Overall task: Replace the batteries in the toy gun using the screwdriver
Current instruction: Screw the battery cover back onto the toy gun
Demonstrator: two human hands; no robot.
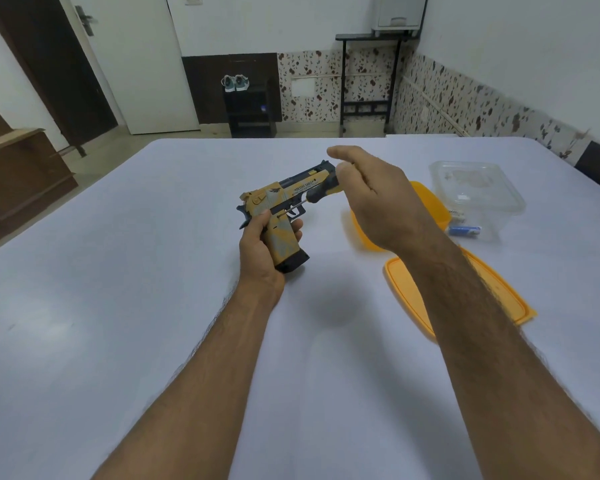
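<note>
Up above the middle of the white worktop (118, 306), the left hand (260, 247) is gripping the toy gun (281, 209) by its handle, fingers wrapping round the front and the thumb lying on the near side. The gun is sitting off the worktop, its barrel pointing away and to the right, the dark base of the handle pointing down towards the person. The right hand (368, 199) is holding the screwdriver (321, 192) by its dark and yellow handle, the fingers curling round it with the forefinger sticking out above. The thin shaft is slanting down to the left, and its tip is meeting the gun's side just above the handle, by the trigger; whether it is sitting in a screw is hard to tell at this size.

Right of the hands, a yellow lid (499, 299) is lying flat on the worktop, partly under the right forearm. Beyond it another yellow piece (426, 202) is showing past the right hand, touching a clear box (478, 188). A blue battery (465, 231) is lying at the box's near edge, seemingly inside
</note>
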